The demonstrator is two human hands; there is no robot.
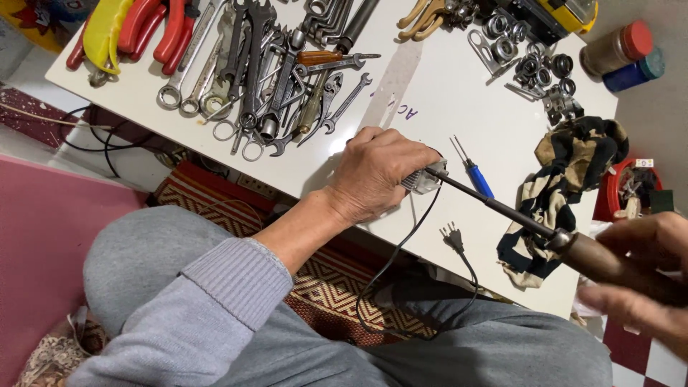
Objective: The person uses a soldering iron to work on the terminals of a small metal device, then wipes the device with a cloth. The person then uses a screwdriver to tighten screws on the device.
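Wooden and dark, the handle [616, 264] of a soldering iron [502, 209] sits in the right hand [641, 276], whose grip is closed around it, thumb above and fingers below. From that handle the thin black shaft runs up and left across the white table [444, 107] to its tip, which meets a small grey metal part [424, 179].

The left hand [376, 175] lies palm down on the table with its grip curled together over that part, pinning it near the table's front edge; most of the part is hidden beneath the fingers. A black cord [401, 265] drops from under this hand over the table edge and loops above the person's grey trousers, ending in a two-pin plug [451, 235] that lies on the table just below the shaft.

Just beyond the shaft, a blue-handled screwdriver [474, 174] lies on the table. To the right of the shaft a striped black and cream rag [566, 186] is bunched by the table's right edge, part of it hanging over. Further back from the left hand, a heap of wrenches [265, 72] covers the table, with red-handled pliers [154, 32] at its far left. Metal bearings [534, 64] are scattered behind the rag. A red-lidded jar [616, 46] stands off the table past them.
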